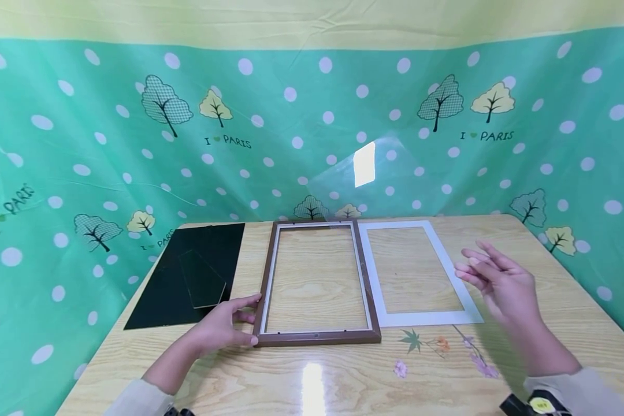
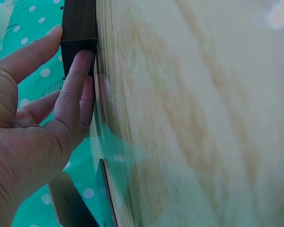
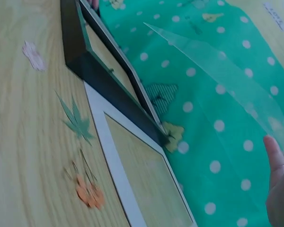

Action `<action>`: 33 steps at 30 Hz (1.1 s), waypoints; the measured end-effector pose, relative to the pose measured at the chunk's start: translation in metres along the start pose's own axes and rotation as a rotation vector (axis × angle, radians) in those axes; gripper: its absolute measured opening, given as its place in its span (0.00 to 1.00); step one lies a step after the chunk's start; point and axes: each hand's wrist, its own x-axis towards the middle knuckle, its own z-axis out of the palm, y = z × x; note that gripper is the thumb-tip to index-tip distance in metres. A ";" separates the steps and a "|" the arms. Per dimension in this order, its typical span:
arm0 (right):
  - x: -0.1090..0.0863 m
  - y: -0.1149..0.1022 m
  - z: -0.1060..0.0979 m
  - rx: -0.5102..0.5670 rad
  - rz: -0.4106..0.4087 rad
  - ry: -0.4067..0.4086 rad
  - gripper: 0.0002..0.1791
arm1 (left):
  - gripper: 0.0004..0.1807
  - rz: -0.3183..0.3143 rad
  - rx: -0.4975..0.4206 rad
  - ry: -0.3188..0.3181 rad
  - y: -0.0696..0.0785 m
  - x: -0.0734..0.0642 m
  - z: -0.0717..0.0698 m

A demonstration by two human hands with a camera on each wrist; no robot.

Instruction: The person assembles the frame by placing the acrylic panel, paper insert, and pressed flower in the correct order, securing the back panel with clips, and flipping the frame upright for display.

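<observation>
A brown picture frame [image 1: 317,337] lies in the middle of the wooden table, its opening showing the wood beneath. My left hand [image 1: 221,329] holds the frame's near left corner, thumb and fingers spread against it; the left wrist view shows fingertips [image 2: 83,61] on the dark corner. Raised at the right, my right hand [image 1: 504,289] pinches the edge of a clear sheet [image 3: 227,75]. That sheet stands tilted above the table, nearly invisible in the head view except for a bright reflection. Beside the frame on the right lies a white mat [image 1: 431,318].
A black backing board [image 1: 161,289] with a fold-out stand [image 1: 203,283] lies at the left. Near the mat rest pressed plants: a green leaf [image 1: 411,341], orange flowers [image 1: 441,344], a pink flower [image 1: 400,368] and a pink sprig [image 1: 482,365]. Green dotted cloth [image 1: 291,115] hangs behind.
</observation>
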 end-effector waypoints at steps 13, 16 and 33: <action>-0.006 0.040 0.031 -0.087 0.079 0.049 0.20 | 0.50 0.006 -0.011 0.008 -0.002 -0.001 -0.001; -0.007 0.049 0.037 -0.130 0.103 0.086 0.20 | 0.50 0.009 -0.013 0.010 -0.001 0.000 0.001; -0.006 0.090 0.044 -0.350 0.237 0.277 0.33 | 0.54 -0.016 -0.031 0.001 0.005 0.002 0.008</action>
